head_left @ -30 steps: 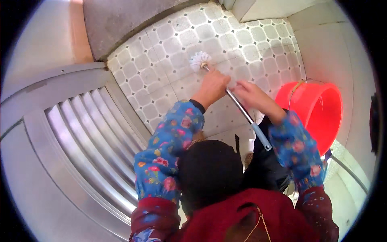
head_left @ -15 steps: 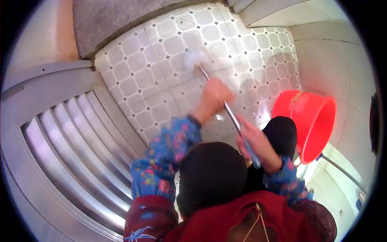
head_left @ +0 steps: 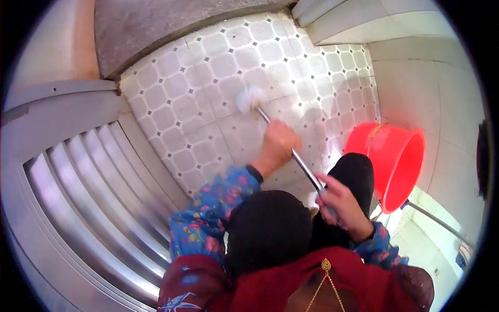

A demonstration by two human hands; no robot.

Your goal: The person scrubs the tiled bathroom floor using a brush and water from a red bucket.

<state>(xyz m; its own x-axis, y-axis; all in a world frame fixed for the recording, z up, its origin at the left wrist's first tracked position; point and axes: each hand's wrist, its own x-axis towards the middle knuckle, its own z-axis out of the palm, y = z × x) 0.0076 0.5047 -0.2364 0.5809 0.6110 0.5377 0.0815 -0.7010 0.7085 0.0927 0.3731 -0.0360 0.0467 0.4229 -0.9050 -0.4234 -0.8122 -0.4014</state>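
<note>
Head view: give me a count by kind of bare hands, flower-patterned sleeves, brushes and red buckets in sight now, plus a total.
Bare hands: 2 (left hand, right hand, both around the brush's handle)
Flower-patterned sleeves: 2 (left sleeve, right sleeve)
Brush: 1
Red bucket: 1
Total: 6

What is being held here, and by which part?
A long, white-headed, silver metal brush: the left grip is around its shaft nearer the bristles, the right grip toward its opposite end.
</note>
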